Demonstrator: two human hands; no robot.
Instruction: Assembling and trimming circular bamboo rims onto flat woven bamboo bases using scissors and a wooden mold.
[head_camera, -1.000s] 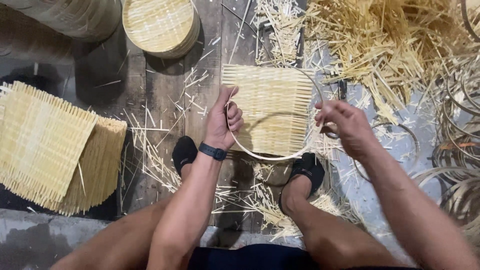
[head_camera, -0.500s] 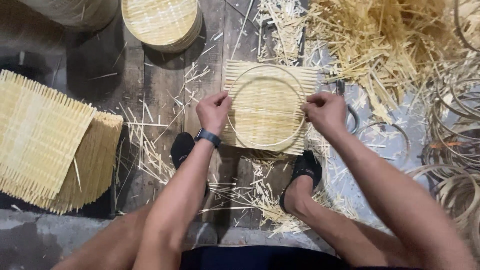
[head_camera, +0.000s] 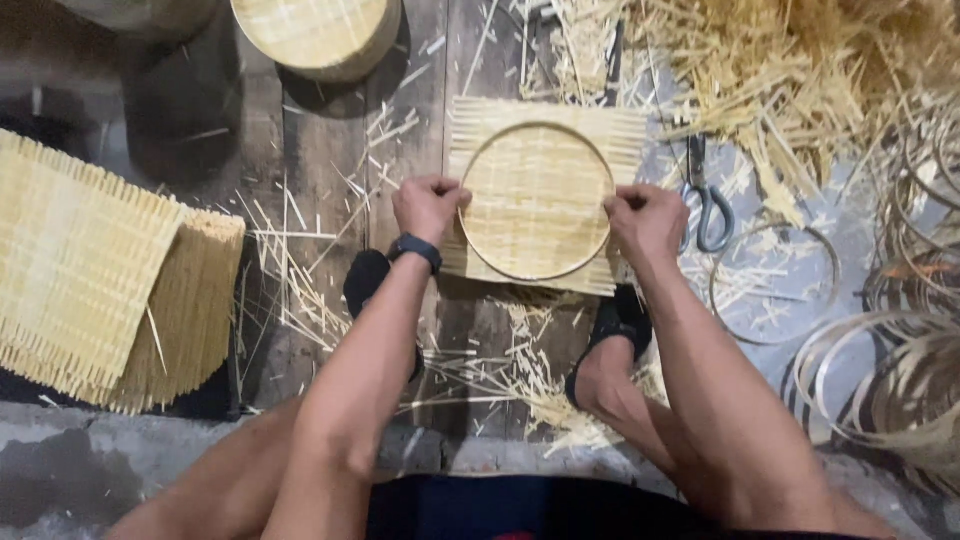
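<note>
Floor under me: dark, worn wooden planks (head_camera: 320, 150) running away from me, gaps between boards visible. Nearest my seat a rough grey concrete strip (head_camera: 120, 465) (stained, uneven) borders the planks. Floor to my right looks paler, greyish-blue (head_camera: 800, 260); material cannot be told. Bamboo splinters (head_camera: 300, 270) scattered across the boards, and a large heap of bamboo offcuts (head_camera: 800, 70) fills the upper right. Light is dim and even, brighter toward the right, deep shadow at upper left (head_camera: 170, 100). No walls, windows or furniture in view.
</note>
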